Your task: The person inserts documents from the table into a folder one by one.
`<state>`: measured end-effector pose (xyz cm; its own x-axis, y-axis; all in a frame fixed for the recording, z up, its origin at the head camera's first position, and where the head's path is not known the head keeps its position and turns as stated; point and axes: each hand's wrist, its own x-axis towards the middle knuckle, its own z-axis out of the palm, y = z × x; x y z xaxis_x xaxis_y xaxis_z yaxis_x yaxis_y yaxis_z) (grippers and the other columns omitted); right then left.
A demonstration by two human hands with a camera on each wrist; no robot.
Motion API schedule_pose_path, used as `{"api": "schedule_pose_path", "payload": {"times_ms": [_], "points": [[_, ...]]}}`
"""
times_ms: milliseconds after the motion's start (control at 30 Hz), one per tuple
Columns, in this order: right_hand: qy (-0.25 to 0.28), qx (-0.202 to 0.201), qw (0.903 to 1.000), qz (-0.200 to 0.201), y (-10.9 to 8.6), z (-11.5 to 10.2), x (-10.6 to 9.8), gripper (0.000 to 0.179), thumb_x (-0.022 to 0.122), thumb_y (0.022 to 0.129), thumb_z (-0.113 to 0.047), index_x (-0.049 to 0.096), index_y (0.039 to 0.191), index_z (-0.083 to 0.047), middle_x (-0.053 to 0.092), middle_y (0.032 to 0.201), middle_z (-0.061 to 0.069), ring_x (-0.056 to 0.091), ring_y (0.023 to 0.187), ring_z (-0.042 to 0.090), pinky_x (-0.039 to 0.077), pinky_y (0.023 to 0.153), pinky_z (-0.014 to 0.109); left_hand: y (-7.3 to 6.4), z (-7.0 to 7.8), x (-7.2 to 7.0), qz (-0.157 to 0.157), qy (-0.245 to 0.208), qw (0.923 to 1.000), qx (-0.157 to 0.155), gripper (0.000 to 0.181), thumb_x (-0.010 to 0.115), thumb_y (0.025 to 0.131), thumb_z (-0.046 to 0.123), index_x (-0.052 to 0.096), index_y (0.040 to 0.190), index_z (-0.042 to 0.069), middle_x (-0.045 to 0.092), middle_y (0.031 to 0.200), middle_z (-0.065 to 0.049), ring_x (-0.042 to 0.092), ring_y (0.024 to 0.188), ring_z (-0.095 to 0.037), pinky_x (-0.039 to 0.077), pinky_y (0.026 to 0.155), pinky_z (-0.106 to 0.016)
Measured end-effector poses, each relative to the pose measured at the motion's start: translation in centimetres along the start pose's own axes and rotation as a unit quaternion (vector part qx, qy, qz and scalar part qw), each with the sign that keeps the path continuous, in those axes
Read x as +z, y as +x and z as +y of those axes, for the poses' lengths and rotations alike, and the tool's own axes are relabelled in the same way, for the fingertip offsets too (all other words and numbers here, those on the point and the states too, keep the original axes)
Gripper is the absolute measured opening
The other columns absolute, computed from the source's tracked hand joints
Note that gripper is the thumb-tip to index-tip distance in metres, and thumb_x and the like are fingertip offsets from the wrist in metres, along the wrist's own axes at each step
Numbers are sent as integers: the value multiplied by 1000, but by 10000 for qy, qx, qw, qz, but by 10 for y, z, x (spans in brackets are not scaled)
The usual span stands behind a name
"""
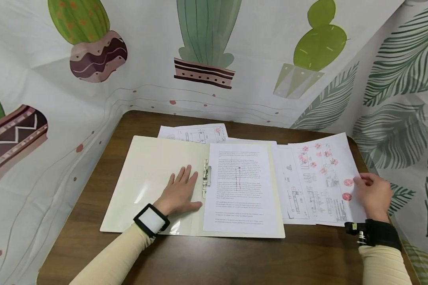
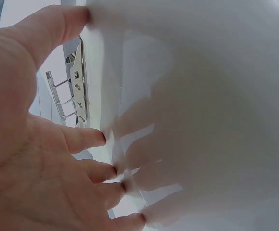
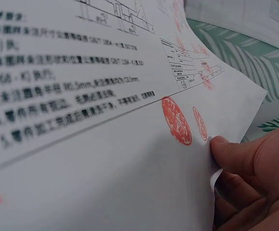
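Note:
A white ring binder lies spread on the table, with a printed text sheet on its right side. My left hand rests on the inside of its left cover, fingers spread, beside the metal clip. In the left wrist view the fingertips touch the glossy cover. At the far right my right hand pinches the edge of a drawing sheet between thumb and fingers. Red round stamps mark that sheet near the thumb. Its right edge is lifted and bends in the right wrist view.
Another drawing sheet lies partly beneath the held one and the binder. More paper sticks out behind the binder. The brown wooden table meets a hanging cloth printed with cacti and leaves at the back and sides.

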<state>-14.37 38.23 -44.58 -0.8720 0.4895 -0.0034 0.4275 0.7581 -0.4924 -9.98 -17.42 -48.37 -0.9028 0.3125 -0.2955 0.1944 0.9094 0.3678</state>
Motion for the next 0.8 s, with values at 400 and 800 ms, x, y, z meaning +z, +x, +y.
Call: {"api": "schedule_pose_path", "payload": {"times_ms": [400,800], "points": [[314,-72,9982,499,0,-10,-33,41,55,104,-19,61,134,8,68,113,31,56,102,38,32,99,53,-1,1,-1,-9,12,10000,11,104,76,86,52,26,162,1,5,169,-25,3,157,-41,9,122,-64],[357,378,9927,1086,-5,-21,-55,41,57,105,-25,65,137,-2,68,94,2,32,73,-12,40,89,30,-1,-1,-1,-4,-9,10000,32,105,75,86,53,26,162,1,5,169,-25,2,157,-41,9,122,-65]]}}
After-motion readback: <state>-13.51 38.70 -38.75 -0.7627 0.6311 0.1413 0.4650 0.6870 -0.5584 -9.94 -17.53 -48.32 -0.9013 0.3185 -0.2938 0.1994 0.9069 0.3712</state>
